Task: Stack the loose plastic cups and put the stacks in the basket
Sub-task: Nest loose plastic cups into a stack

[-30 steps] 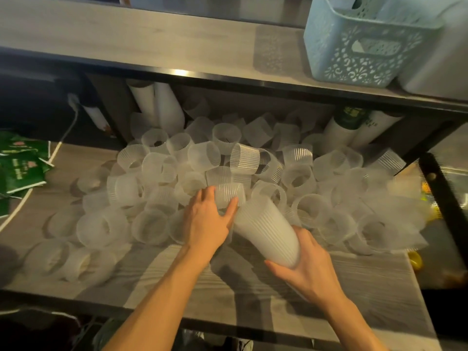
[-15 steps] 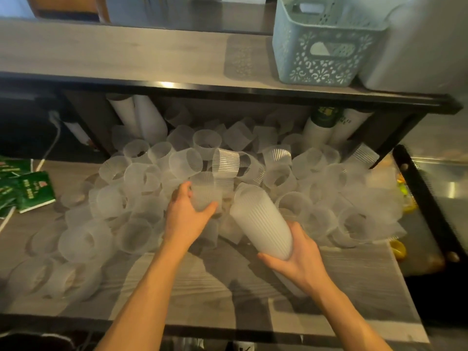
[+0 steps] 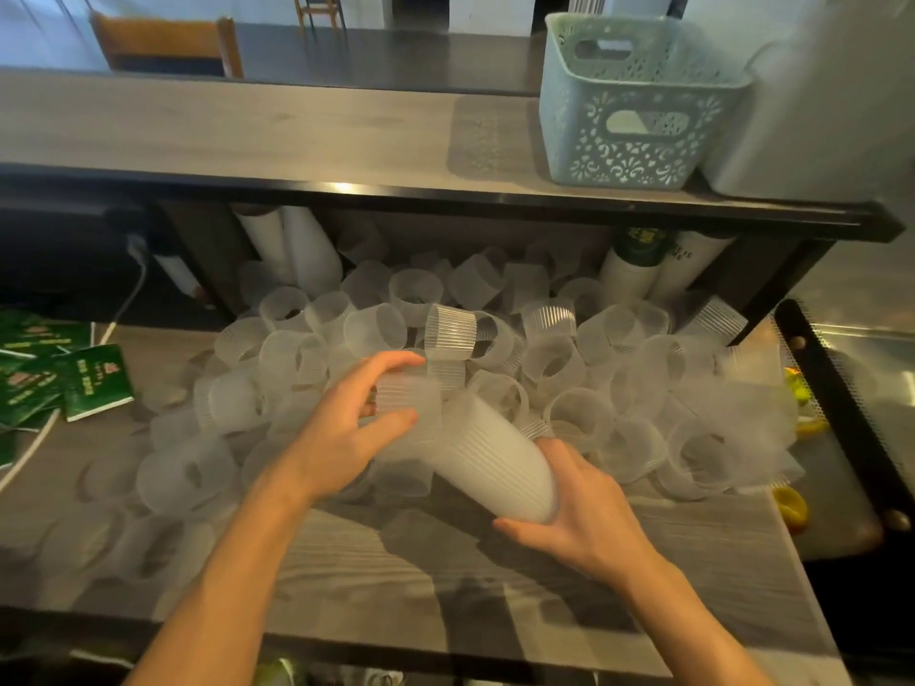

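Several loose translucent ribbed plastic cups (image 3: pixel 569 356) lie heaped on the lower wooden counter (image 3: pixel 396 586). My right hand (image 3: pixel 574 507) grips the base of a tilted stack of cups (image 3: pixel 495 458), its open end pointing up and left. My left hand (image 3: pixel 351 423) holds a single blurred cup (image 3: pixel 406 396) right at the stack's open end. The pale green lattice basket (image 3: pixel 634 141) stands on the upper shelf at the back right, well above the hands.
The upper shelf (image 3: pixel 247 131) overhangs the back of the cup pile with a dark front edge. Tall white cup stacks (image 3: pixel 297 250) lean under it. Green packets (image 3: pixel 74 383) and a white cable lie at the left. A dark tray edge (image 3: pixel 841 413) borders the right.
My left hand lifted one cup out of the pile and brought it to the open end of the stack. My right hand kept hold of the stack, tilting it slightly.
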`<state>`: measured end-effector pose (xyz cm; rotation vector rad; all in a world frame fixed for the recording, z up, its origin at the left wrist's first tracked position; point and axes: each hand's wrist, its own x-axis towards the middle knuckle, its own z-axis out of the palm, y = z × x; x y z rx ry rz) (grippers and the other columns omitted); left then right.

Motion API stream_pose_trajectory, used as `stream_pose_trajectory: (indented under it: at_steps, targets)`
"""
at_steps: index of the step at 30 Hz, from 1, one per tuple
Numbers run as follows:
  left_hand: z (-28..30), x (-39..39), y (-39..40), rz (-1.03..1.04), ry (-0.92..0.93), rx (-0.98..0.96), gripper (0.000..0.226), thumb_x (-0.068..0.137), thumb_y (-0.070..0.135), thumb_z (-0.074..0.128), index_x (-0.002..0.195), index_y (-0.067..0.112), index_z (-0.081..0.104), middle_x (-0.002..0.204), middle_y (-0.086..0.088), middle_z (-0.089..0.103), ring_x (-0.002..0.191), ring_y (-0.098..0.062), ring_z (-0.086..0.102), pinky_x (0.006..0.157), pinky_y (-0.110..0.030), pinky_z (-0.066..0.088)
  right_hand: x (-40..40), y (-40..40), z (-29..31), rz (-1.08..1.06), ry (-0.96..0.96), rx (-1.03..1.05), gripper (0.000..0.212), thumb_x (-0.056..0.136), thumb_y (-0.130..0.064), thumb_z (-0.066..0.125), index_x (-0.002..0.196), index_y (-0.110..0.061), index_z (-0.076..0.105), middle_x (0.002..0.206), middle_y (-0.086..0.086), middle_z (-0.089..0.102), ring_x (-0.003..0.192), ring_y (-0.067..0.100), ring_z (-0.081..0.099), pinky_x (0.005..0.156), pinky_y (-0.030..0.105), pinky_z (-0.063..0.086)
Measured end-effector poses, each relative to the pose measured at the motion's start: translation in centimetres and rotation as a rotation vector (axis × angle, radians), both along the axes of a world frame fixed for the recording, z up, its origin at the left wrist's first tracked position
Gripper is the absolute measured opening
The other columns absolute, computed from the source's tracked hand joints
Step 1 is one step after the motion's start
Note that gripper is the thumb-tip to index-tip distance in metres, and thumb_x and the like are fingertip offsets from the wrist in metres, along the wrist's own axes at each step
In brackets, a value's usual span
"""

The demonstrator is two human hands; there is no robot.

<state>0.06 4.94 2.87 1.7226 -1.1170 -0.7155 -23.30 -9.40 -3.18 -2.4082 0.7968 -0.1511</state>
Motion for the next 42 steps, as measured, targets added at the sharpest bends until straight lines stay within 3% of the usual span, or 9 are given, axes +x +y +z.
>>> stream_pose_trajectory:
  at_steps: [5,8,13,17,20,24,29,38,42]
  targets:
    - [0.5,-0.9,-0.9,-0.179,-0.186,0.131,0.066,0.078,0.06,0.043,0.142,0.045,0.036,0.127,0.018,0.044,0.112,0.007,0.044,0.087,-0.013,0.033,1.3,1.0,0.6,0.067,-0.025,-0.024,0.084,0.062,-0.078,0.063,0.129,-0.033,0.042,0.114,-0.017,0.051,0.099,0.009,0.057,0.079,0.031,0.048]
    - [-0.6,-2.3,-1.0,-0.163,-0.089,0.095,0.066,0.085,0.071,0.033,0.147,0.05,0.028,0.138,0.029,0.039,0.127,0.013,0.035,0.099,-0.014,0.032,2.0,1.7,0.7,0.078,-0.031,0.003,0.083,0.062,-0.078,0.064,0.128,-0.032,0.042,0.114,-0.016,0.052,0.098,0.009,0.057,0.082,0.033,0.05]
    - [-2.7,-2.1,-1.1,0.096,0.055,-0.037,0.063,0.086,0.07,0.036,0.14,0.039,0.045,0.135,0.022,0.052,0.126,0.007,0.045,0.099,-0.015,0.035,2.1,2.0,-0.2,0.023,0.005,0.039,0.079,0.06,-0.078,0.063,0.122,-0.034,0.042,0.111,-0.015,0.055,0.096,0.011,0.058,0.077,0.032,0.048]
    - [-4.5,0.0,-0.1,0.43,0.101,-0.067,0.061,0.087,0.068,0.043,0.13,0.027,0.056,0.119,0.008,0.064,0.11,0.0,0.058,0.098,-0.029,0.048,0.9,1.3,-1.0,-0.129,-0.027,0.094,0.081,0.059,-0.078,0.064,0.124,-0.035,0.041,0.113,-0.015,0.055,0.097,0.011,0.058,0.079,0.034,0.05]
    - [-5.9,0.6,1.5,0.462,-0.071,0.057,0.046,0.091,0.053,0.056,0.127,0.025,0.055,0.11,0.011,0.061,0.097,0.004,0.057,0.087,-0.024,0.051,0.0,1.0,-1.3,-0.21,-0.057,0.159,0.076,0.056,-0.076,0.067,0.117,-0.039,0.041,0.11,-0.018,0.055,0.093,0.006,0.057,0.07,0.021,0.045]
    - [-8.8,-0.1,2.2,0.368,-0.391,0.292,0.071,0.082,0.064,0.059,0.138,0.021,0.049,0.132,0.004,0.053,0.121,-0.019,0.051,0.098,-0.039,0.045,-0.5,1.0,-1.6,-0.272,-0.069,0.195,0.076,0.053,-0.075,0.068,0.114,-0.042,0.038,0.107,-0.021,0.054,0.092,0.003,0.056,0.067,0.019,0.041]
    - [-10.6,-2.7,0.9,0.463,-0.84,0.398,0.076,0.069,0.078,0.051,0.107,0.014,0.065,0.106,-0.005,0.06,0.101,-0.029,0.053,0.092,-0.046,0.039,-0.6,1.6,-1.8,-0.257,-0.042,0.192,0.076,0.053,-0.075,0.069,0.114,-0.044,0.037,0.107,-0.021,0.053,0.093,-0.004,0.054,0.067,0.015,0.04]
    - [-13.3,-3.8,0.0,0.425,-0.837,0.433,0.081,0.063,0.067,0.074,0.119,0.01,0.063,0.112,-0.01,0.064,0.123,-0.032,0.048,0.114,-0.052,0.022,-0.9,2.1,-2.5,-0.216,0.001,0.201,0.072,0.062,-0.057,0.083,0.114,-0.04,0.036,0.106,-0.022,0.048,0.093,-0.011,0.049,0.068,0.011,0.039]
    - [-12.0,-3.6,0.6,0.458,-0.644,0.312,0.078,0.067,0.048,0.08,0.13,0.012,0.05,0.117,-0.011,0.063,0.117,-0.032,0.055,0.11,-0.049,0.035,-1.1,1.9,-2.7,-0.218,-0.001,0.223,0.076,0.057,-0.065,0.079,0.115,-0.04,0.037,0.107,-0.02,0.048,0.095,-0.01,0.049,0.068,0.011,0.041]
